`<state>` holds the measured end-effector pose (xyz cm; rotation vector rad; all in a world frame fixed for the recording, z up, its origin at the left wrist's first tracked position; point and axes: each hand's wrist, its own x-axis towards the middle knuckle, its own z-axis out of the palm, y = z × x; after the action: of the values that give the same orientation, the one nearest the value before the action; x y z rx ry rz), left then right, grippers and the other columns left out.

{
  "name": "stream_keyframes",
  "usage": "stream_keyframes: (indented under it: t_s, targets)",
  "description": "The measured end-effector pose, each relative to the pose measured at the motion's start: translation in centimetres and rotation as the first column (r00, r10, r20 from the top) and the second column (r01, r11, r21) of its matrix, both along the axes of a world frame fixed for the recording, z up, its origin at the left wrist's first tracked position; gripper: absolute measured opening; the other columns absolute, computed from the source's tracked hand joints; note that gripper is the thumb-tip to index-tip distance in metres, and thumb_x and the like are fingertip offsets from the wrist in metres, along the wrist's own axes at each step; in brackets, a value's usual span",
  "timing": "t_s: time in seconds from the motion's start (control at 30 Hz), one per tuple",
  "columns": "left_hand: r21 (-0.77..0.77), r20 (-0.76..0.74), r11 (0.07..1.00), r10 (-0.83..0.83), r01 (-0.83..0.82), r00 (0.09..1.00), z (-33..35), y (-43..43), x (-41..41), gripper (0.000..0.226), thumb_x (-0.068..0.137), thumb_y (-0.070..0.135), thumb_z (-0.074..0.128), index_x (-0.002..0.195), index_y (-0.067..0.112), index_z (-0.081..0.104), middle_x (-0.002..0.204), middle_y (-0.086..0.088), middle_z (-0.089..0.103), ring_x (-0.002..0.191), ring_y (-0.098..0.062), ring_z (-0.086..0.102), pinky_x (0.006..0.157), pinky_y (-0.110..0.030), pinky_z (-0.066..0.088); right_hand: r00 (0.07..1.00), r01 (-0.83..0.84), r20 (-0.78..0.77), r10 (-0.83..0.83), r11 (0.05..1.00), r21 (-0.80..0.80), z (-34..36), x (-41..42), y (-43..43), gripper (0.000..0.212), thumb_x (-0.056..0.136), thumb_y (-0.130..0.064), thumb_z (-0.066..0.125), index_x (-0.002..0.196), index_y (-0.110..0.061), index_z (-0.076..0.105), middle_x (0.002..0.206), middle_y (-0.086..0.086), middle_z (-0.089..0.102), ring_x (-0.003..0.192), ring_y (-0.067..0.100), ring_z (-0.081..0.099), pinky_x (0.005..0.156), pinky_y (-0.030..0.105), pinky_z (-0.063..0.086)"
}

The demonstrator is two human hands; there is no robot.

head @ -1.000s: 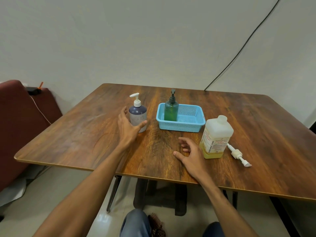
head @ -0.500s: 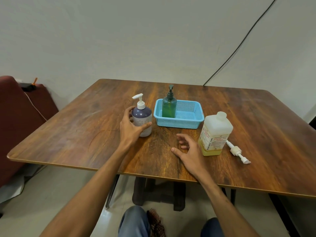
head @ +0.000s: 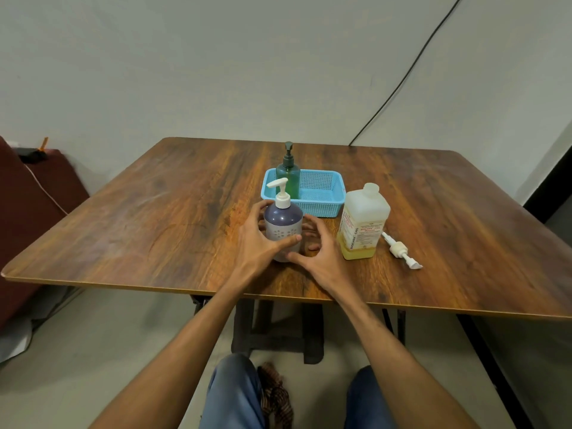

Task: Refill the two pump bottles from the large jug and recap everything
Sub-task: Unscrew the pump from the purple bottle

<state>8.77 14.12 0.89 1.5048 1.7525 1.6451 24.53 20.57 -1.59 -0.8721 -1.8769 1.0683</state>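
A purple pump bottle (head: 283, 222) with a white pump stands on the wooden table (head: 161, 218), nearer the front edge than the blue basket. My left hand (head: 257, 243) grips its body, thumb across the front. My right hand (head: 322, 252) hovers just right of the bottle with curved fingers, and its thumb tip reaches the bottle's base. A green pump bottle (head: 288, 176) stands in the blue basket (head: 325, 193). The large white jug (head: 362, 224), capped and holding a little yellow liquid, stands to the right. A loose white pump (head: 400, 250) lies beside it.
A black cable (head: 402, 75) runs down the wall to the table's far edge. A dark red seat (head: 34, 193) stands at the left. My knees (head: 235, 394) are below the front edge.
My left hand has pulled the purple bottle toward me and to the right, in front of the basket. My right hand has lifted off the table and moved left to the bottle.
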Motion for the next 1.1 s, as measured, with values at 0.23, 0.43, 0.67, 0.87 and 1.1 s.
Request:
stream_keyframes:
  t_s: [0.23,0.43,0.67,0.87,1.1]
  targets:
    - [-0.013,0.008,0.998,-0.062,0.062,0.998,-0.4,0.1,0.9,0.087,0.066,0.038,0.094,0.139,0.027,0.048,0.13,0.016,0.06,0.117,0.001,0.061,0.1,-0.038,0.056,0.998,-0.049,-0.041,0.048,0.998,-0.027,-0.1,-0.2,0.2,0.096,0.068,-0.029,0.092,0.147,-0.036,0.038,0.143,-0.013,0.053,0.124,0.0,0.055,0.098,0.022,0.05]
    - [-0.022,0.059,0.992,-0.119,0.12,0.991,0.1,0.2,0.8,0.085,0.074,0.045,0.087,0.145,0.031,0.042,0.137,0.016,0.056,0.125,-0.003,0.058,0.104,-0.034,0.053,0.998,-0.056,-0.042,0.055,0.998,-0.005,-0.1,-0.4,0.4,0.086,0.072,-0.025,0.09,0.145,-0.03,0.045,0.139,-0.015,0.056,0.124,-0.003,0.053,0.095,0.012,0.047]
    - [0.041,0.01,0.972,-0.231,0.231,0.973,3.7,1.2,0.7,0.031,0.104,0.012,0.054,0.135,0.016,0.056,0.128,-0.001,0.067,0.12,-0.008,0.064,0.097,-0.025,0.055,0.999,-0.034,-0.033,0.034,0.999,0.0,-0.2,-0.7,0.4,0.087,0.074,-0.03,0.088,0.147,-0.029,0.042,0.14,-0.01,0.057,0.124,0.001,0.055,0.095,0.015,0.048]
    - [0.114,0.124,0.993,-0.052,0.037,0.991,3.7,1.6,1.0,0.026,0.085,0.017,0.082,0.108,0.008,0.075,0.106,-0.002,0.076,0.101,-0.013,0.073,0.091,-0.039,0.061,0.999,-0.025,-0.029,0.024,0.999,-0.025,-0.4,-0.7,0.5,0.088,0.074,-0.032,0.088,0.148,-0.032,0.04,0.14,-0.008,0.057,0.124,0.005,0.055,0.098,0.022,0.05]
    - [0.09,0.165,0.989,-0.13,0.117,0.978,3.2,1.7,2.0,0.045,0.089,0.023,0.077,0.128,0.006,0.062,0.124,-0.004,0.069,0.114,-0.012,0.067,0.097,-0.028,0.056,0.999,-0.005,-0.033,0.005,1.0,-0.024,-0.3,-0.6,0.3,0.089,0.074,-0.027,0.088,0.149,-0.029,0.04,0.135,-0.017,0.055,0.117,-0.013,0.05,0.091,0.008,0.045]
